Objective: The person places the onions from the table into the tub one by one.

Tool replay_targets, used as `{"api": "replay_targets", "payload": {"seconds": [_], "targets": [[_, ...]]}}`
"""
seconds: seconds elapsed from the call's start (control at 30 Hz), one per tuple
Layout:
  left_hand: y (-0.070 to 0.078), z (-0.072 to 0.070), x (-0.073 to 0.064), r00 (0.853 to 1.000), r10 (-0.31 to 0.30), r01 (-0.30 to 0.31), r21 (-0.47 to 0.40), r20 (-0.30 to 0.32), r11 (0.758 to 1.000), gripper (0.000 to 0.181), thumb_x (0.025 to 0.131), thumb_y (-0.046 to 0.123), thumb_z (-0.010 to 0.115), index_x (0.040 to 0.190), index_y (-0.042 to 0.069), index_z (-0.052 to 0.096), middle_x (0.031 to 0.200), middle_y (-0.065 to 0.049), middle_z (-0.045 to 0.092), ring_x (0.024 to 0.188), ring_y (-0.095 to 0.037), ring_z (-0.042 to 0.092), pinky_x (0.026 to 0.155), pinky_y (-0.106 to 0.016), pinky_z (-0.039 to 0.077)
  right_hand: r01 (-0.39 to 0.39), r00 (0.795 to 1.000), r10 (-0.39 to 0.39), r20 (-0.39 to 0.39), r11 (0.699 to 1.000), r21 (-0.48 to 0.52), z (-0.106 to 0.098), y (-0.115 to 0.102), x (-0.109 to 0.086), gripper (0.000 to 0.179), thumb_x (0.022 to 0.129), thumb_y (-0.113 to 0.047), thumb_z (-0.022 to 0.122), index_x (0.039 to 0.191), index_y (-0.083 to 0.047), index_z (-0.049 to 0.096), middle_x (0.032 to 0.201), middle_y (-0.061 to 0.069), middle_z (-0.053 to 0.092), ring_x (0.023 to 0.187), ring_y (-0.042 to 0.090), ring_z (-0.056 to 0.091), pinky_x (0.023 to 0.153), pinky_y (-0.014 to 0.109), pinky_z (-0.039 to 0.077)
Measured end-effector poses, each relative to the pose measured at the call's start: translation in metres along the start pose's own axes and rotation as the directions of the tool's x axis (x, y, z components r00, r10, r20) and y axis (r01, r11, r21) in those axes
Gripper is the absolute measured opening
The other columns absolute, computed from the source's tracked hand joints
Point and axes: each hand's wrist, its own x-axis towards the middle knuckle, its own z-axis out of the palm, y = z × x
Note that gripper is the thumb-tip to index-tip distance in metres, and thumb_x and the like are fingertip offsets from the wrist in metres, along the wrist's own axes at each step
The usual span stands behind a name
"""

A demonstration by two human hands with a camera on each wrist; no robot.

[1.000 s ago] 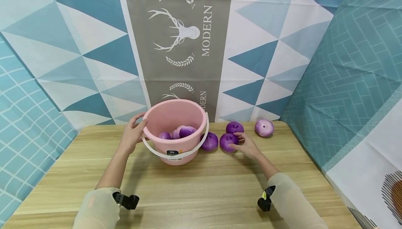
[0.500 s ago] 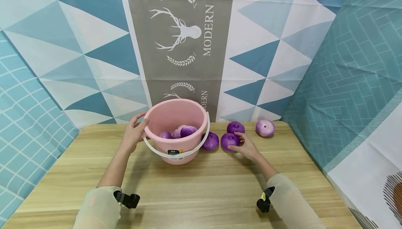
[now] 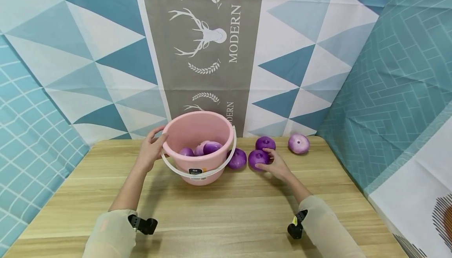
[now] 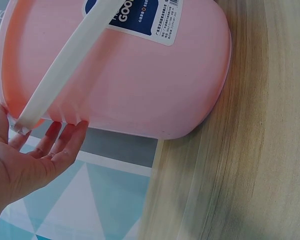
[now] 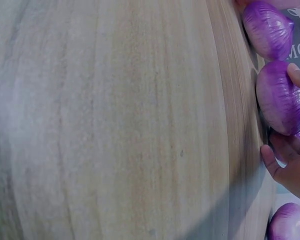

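A pink bucket [image 3: 192,128] with a white handle [image 3: 231,154] stands toward the table's far side, with several purple onions [image 3: 212,147] visible inside. My left hand [image 3: 149,152] holds its left rim; in the left wrist view the fingers [image 4: 70,142] touch the outer wall by the handle's end. Right of the bucket, my right hand [image 3: 278,166] grips a purple onion [image 3: 257,160] standing on the table, thumb on one side and fingers on the other. In the right wrist view this onion [image 5: 279,97] is partly cut off by the frame edge.
One onion [image 3: 237,159] sits between the bucket and the gripped one. Another onion [image 3: 265,143] lies just behind, and a paler onion [image 3: 298,144] rests farther right. The wooden table [image 3: 219,218] ends at a patterned cloth wall [image 3: 282,73].
The view has shifted very slightly. Both hands keep their places, the left at the bucket's rim and the right on the onion.
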Motion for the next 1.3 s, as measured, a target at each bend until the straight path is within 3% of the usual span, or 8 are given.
{"api": "replay_targets", "payload": {"seconds": [0.5,0.87,1.3], "targets": [[-0.002,0.001,0.001,1.0,-0.003,0.003,0.002,0.002,1.0,0.056,0.096,0.035,0.049,0.144,0.012,0.032,0.122,-0.023,0.043,0.074,-0.008,0.063,0.062,-0.027,0.06,-0.009,1.0,0.008,-0.014,1.0,-0.013,-0.001,0.0,-0.002,0.07,0.077,-0.024,0.077,0.136,-0.008,0.042,0.125,0.024,0.049,0.113,0.035,0.049,0.097,0.048,0.045],[-0.001,0.001,0.0,1.0,-0.007,0.007,-0.013,-0.006,1.0,0.054,0.096,0.033,0.049,0.144,0.012,0.033,0.112,-0.016,0.047,0.067,-0.004,0.061,0.06,-0.026,0.06,-0.035,0.999,0.035,-0.016,0.999,0.011,-0.009,0.0,-0.002,0.074,0.078,-0.027,0.075,0.14,-0.011,0.038,0.129,0.024,0.045,0.117,0.038,0.048,0.101,0.049,0.044],[-0.001,-0.001,0.001,1.0,-0.005,0.005,-0.016,0.002,1.0,0.056,0.096,0.032,0.049,0.145,0.013,0.031,0.114,-0.017,0.046,0.068,-0.004,0.062,0.06,-0.025,0.06,-0.059,0.998,0.059,-0.007,0.998,0.025,-0.021,-0.013,-0.003,0.076,0.079,-0.033,0.075,0.142,-0.015,0.036,0.133,0.02,0.043,0.12,0.037,0.044,0.102,0.049,0.043]]}}
